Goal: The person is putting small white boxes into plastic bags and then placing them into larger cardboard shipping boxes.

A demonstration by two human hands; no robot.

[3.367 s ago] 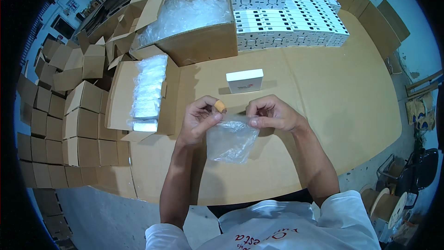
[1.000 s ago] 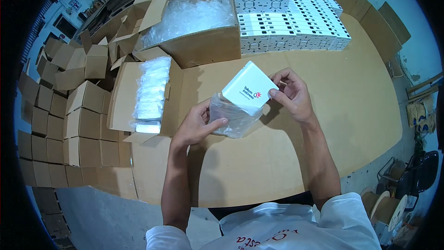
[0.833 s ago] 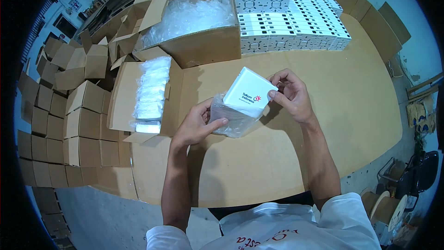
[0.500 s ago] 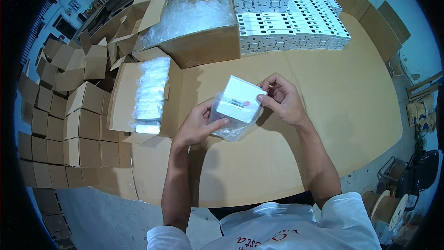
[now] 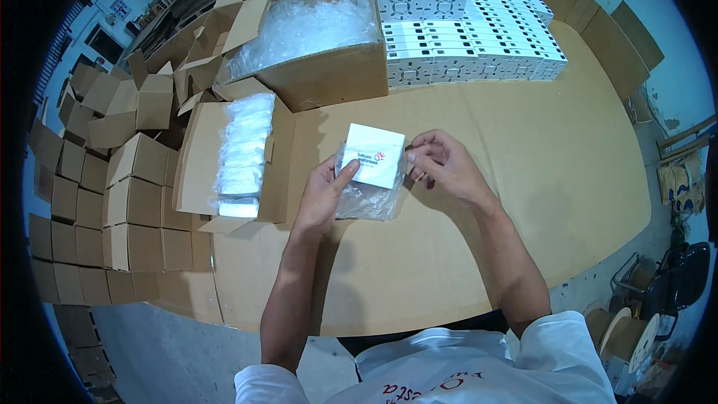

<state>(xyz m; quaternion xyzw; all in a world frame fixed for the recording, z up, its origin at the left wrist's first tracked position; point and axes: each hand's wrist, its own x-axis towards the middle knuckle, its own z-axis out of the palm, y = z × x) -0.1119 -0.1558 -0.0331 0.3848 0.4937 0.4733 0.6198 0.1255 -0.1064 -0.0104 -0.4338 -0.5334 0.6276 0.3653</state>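
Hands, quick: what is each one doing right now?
Left hand: closed on the clear plastic bag.
Right hand: closed on the small white box, which is partly in the bag.

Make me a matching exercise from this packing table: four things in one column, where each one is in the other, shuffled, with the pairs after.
Things:
1. small white box
2. clear plastic bag
3. stacked white boxes
4. wrapped white packs

Places:
a. in rows at the far side of the table
b. lying in the shallow open carton to the left
c. held up between the left hand and the right hand
d. hanging crumpled under the box in the hands

Pairs: 1-c, 2-d, 3-a, 4-b
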